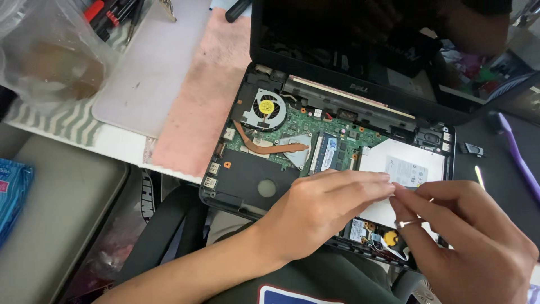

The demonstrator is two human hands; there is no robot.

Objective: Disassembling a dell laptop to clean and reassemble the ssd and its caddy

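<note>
Head view: one picture, looking down at an opened laptop (242, 186) that lies partly on the person's lap, with its far part on the table edge.
Left hand (326, 205): it comes from the near left over the laptop base; the fingers are straight and pressed together, and their tips meet the right hand above the drive.
Right hand (467, 236): it comes from the near right; thumb and forefinger are pinched together at the left fingertips. What they pinch is too small to tell. A ring (406, 223) is on one finger.
Drive (402, 163): a flat white plate with a label, in the right part of the laptop base, just under both fingertips.
Board (326, 132): green, in the far middle of the base, left of the drive.
Fan (265, 106): round, at the far left corner, with a copper pipe (264, 147) going from it to the right.
Screen (349, 34): black, standing open at the far side.
Pink cloth (197, 101): on the table, left of the laptop.
Plastic bag (50, 50): clear, at the far left.
Purple tool (520, 157): on the dark surface at the right, well apart from the hands.
</note>
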